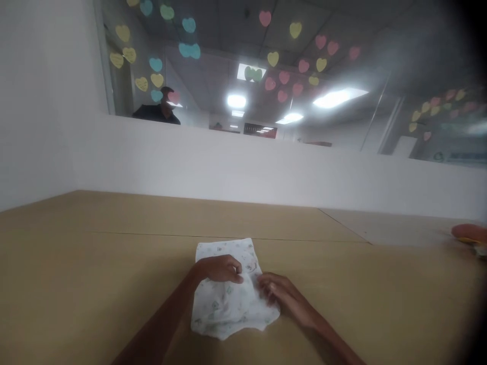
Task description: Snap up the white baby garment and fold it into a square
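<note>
A small white baby garment (224, 309) with a scattered print lies flat on the tan table, its lower edge scalloped and its cloth slightly wrinkled. My left hand (220, 268) reaches over its upper middle, fingers curled in and pinching a fold of the fabric. At the garment's right edge is my right hand (283, 294), its bent fingers and thumb closed around the border. The right fingertips are somewhat blurred, and part of the cloth is hidden under both hands.
The tan tabletop (114, 274) has a seam running across it behind the garment. A red and yellow object (470, 234) lies at the far right. A white wall (213, 167) and a window with heart-shaped notes rise behind; a person (160, 109) shows through the glass.
</note>
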Demonstrator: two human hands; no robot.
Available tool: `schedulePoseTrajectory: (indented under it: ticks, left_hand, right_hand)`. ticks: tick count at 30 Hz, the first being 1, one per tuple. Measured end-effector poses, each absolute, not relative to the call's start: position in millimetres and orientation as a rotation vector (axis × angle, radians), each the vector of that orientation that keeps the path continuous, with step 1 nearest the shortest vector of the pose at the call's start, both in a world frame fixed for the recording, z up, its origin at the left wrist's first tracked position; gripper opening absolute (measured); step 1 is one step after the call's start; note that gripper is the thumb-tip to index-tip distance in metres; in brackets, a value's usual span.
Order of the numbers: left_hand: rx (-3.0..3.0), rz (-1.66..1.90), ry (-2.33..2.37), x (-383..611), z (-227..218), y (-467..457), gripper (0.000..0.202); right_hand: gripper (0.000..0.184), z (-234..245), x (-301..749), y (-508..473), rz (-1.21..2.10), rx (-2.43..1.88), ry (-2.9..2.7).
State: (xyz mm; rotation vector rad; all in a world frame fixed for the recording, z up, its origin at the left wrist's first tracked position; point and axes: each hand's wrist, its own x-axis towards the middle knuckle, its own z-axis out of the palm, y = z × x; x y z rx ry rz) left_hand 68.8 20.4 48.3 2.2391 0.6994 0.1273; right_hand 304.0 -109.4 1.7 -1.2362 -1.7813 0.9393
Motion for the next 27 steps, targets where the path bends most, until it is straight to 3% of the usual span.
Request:
schedulePoseTrajectory:
  ticks: [2, 5, 8, 11, 19, 23, 27]
  left_hand:
    - [2.25, 0.073, 0.741, 77.3, 49.5, 21.0, 0.034]
    - [2.24, 0.056, 0.8, 76.3, 44.3, 19.6, 0.032]
    - [2.239, 0.146, 0.827, 62.3, 32.5, 14.3, 0.035]
    - [2.306, 0.328, 0.815, 48.2, 19.2, 0.2, 0.039]
    - [2.932, 0.461, 0.791, 51.6, -17.8, -62.1, 0.053]
    - [2.997, 0.369, 0.697, 50.5, -34.0, -69.8, 0.069]
    - [2.883, 0.356, 0.618, 48.3, -20.9, -66.7, 0.074]
  right_hand:
    - [0.058, 1.2, 283.3, -90.2, 1.167, -1.244, -1.647]
    - [0.038, -3.0, 266.2, -67.8, 1.068, -1.342, -1.623]
    - [0.035, -8.4, 266.1, -58.3, 1.023, -1.318, -1.679]
    - [0.017, -14.8, 271.3, -58.7, 1.004, -1.331, -1.685]
    - [0.037, -23.0, 270.9, -65.3, 0.591, -1.445, -1.856]
    - [0.034, -21.3, 263.0, -72.9, 0.282, -1.559, -1.882]
    - [0.031, -24.1, 248.5, -88.0, -0.086, -1.499, -2.019]
